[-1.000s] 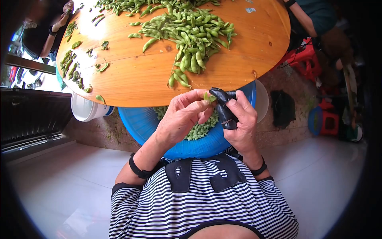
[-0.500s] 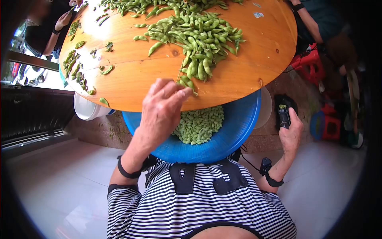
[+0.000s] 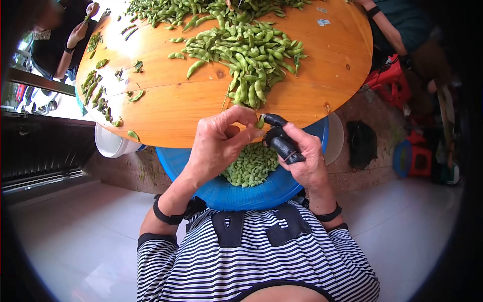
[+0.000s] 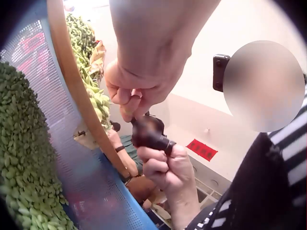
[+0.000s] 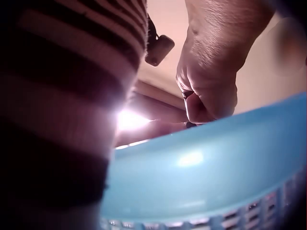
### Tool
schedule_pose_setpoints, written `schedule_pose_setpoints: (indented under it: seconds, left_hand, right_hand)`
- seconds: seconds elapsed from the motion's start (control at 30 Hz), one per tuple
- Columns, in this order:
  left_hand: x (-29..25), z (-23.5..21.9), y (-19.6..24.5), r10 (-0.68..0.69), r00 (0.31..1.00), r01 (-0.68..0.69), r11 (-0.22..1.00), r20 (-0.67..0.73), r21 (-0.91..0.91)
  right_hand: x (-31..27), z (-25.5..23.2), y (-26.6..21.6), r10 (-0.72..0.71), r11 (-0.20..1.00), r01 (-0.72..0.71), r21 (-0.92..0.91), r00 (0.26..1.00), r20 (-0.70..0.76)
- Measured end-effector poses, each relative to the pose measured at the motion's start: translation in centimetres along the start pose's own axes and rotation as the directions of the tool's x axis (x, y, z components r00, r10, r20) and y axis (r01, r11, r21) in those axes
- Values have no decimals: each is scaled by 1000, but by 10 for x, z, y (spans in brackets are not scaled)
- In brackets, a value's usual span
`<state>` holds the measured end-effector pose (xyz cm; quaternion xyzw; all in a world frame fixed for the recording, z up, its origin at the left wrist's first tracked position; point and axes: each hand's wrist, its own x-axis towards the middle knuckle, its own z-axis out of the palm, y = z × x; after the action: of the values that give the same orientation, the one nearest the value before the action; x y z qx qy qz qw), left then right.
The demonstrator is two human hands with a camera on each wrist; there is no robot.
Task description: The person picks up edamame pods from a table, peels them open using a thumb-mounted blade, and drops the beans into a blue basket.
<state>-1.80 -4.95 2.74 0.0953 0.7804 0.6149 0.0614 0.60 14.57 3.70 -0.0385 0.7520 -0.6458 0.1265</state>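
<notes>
Between thumb and forefinger the left hand (image 3: 216, 143) pinches a green pod (image 3: 259, 122) above the near table edge. Close on its right, the right hand (image 3: 308, 158) grips a black tool (image 3: 283, 145), its upper end beside the pod; black also covers part of a finger or the tool there, which of these I cannot tell. Below both hands is a blue basket (image 3: 236, 197) holding shelled green beans (image 3: 249, 168). In the left wrist view the right hand (image 4: 170, 175) curls round the black tool (image 4: 153, 139), just under the left hand (image 4: 139, 91).
A large pile of pods (image 3: 241, 50) lies on the wooden table (image 3: 166, 110), with scattered pods (image 3: 90, 85) at its left. A white bucket (image 3: 108, 141) stands below left. Red stools (image 3: 392, 85) are at the right. Two other people sit at the table's far sides.
The left hand reached to the pods at the table edge and came back holding one. The right hand swung out to the right with the black tool, then returned beside the left.
</notes>
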Motion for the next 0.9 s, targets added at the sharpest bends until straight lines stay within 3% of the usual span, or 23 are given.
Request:
schedule_pose_setpoints:
  seconds: [0.03,0.07,0.13,0.23,0.47,0.53,0.57,0.63,0.67,0.77,0.83,0.87,0.9]
  left_hand:
    - [-1,2,-5,-58,998,63,974,29,-219]
    - [-3,3,-7,-60,998,65,973,30,-221]
    - [-3,3,0,-296,941,339,795,167,-503]
    - [-3,3,2,-375,896,445,777,239,-446]
    - [-10,14,2,-348,915,403,788,203,-465]
    - [-12,15,0,-335,908,418,726,251,-546]
    - [-13,13,-2,-336,907,421,726,253,-544]
    - [-13,10,-7,-332,852,523,569,404,-635]
    - [-14,11,-7,-334,850,526,568,406,-633]
    - [-17,16,-8,-321,846,532,564,426,-631]
    - [-20,29,-9,-241,935,352,718,260,-600]
    - [-20,29,-8,-242,935,352,718,259,-600]
    - [-19,27,-7,-228,948,310,821,222,-479]
  right_hand:
    - [0,2,1,8,986,-13,165,1000,29]
    - [-1,2,2,11,986,-15,165,1000,29]
    - [-4,-1,3,21,988,-32,149,997,73]
    - [-7,-4,0,22,993,-34,111,994,105]
    - [-12,-12,17,72,964,-103,244,988,134]
    - [-11,-18,29,46,836,-184,517,962,268]
    - [-12,-17,34,47,835,-184,519,963,266]
    - [-13,-15,40,-88,681,-174,711,945,316]
    - [-13,-17,39,-87,679,-175,713,945,314]
    - [-16,-17,26,10,768,-216,603,945,326]
    - [-18,-8,18,-25,985,7,174,994,103]
    - [-18,-8,20,-25,985,7,174,994,103]
    - [-17,-8,22,-134,991,133,8,989,66]
